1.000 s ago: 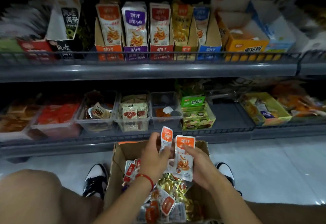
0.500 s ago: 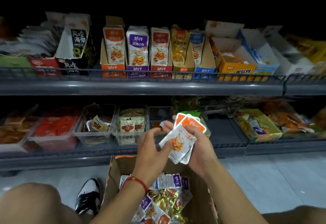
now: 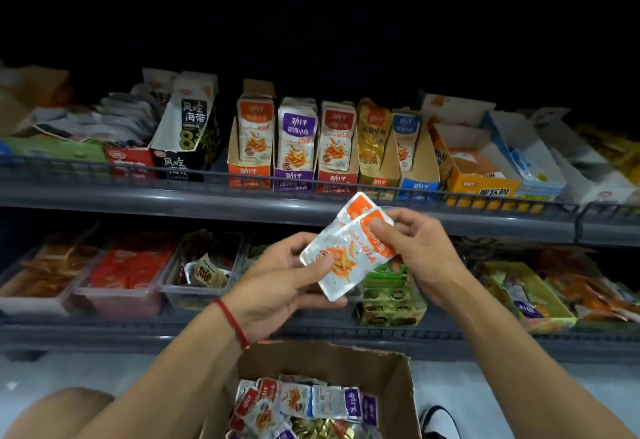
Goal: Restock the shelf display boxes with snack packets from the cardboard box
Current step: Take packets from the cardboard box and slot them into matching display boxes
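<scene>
- A person crouches before a two-tier grey shelf (image 3: 311,203) in a dim shop; only forearms, hands and a bare knee (image 3: 59,411) show.
- Both hands hold a small stack of packets (image 3: 349,248), white with orange tops, tilted with the orange ends up and to the right, in front of the upper shelf's front edge.
- The left hand (image 3: 277,286) pinches the stack's lower end, thumb on the printed face and fingers curled beneath. A red cord (image 3: 232,321) circles that wrist.
- The right hand (image 3: 419,251) grips the upper orange end, thumb on the front and fingers curled behind.
- Below the hands, at the bottom edge of the view, an open cardboard box (image 3: 398,386) sits on the pale floor, holding loose packets in orange, red, purple and gold.
- On the upper shelf, near its middle, five narrow display boxes stand side by side, packets upright in each: an orange box (image 3: 249,175), a purple box (image 3: 294,179), a red box (image 3: 337,180), a yellow box (image 3: 377,179) and a blue box (image 3: 417,187).
- Right of these sits a wider yellow carton (image 3: 481,184), open at the top.
- On the lower shelf, clear tubs (image 3: 194,293) and a green box (image 3: 391,310) hold other snacks.
- A black and white shoe (image 3: 436,419) shows just right of the cardboard box.
</scene>
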Demonstrator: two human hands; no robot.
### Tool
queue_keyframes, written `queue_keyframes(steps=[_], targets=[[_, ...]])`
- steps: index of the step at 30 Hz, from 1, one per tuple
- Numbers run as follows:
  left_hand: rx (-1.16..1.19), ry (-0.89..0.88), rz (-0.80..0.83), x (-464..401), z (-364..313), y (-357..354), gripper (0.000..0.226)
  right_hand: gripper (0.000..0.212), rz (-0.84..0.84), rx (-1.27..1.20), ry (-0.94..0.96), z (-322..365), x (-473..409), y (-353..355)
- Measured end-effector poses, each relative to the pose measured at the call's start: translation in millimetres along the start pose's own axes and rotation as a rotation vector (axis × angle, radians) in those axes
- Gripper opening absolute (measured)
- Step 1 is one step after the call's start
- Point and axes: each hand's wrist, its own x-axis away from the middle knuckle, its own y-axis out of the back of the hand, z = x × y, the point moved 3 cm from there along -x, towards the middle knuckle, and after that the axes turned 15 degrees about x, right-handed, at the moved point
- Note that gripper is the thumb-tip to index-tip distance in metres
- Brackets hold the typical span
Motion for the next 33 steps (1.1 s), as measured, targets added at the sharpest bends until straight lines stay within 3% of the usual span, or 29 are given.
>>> queue_keyframes(steps=[5, 9, 13, 19, 23, 26, 29, 33], targets=[[-0.104, -0.04, 0.045, -9, -46, 7, 0.044, 0.032, 0.046, 0.135, 0.09, 49, -29, 5], [-0.232, -0.15, -0.044, -21, -66, 22, 0.043, 0.038, 0.157, 0.21, 0.075, 76, -51, -10], [-0.171, -0.212, -0.112, -29, -70, 39, 0.037, 0.031, 0.32, 0.297, 0.074, 92, -69, -22], [-0.182, -0.349, -0.153, -41, -93, 49, 0.04, 0.031, 0.315, 0.457, 0.159, 114, -107, -35], [-0.461, -0.632, -0.395, -38, -121, 64, 0.034, 0.022, 0.199, 0.552, 0.297, 148, -133, -37], [-0.933, -0.798, -0.556, -36, -129, 65, 0.031, 0.026, 0.038, 0.762, 0.416, 174, -153, -41], [-1.383, -0.777, -0.45, -47, -119, 54, 0.049, 0.028, -0.068, 0.908, 0.49, 194, -172, -54], [-1.593, -0.611, -0.461, -55, -111, 54, 0.06, 0.037, -0.061, 1.099, 0.553, 210, -196, -76]])
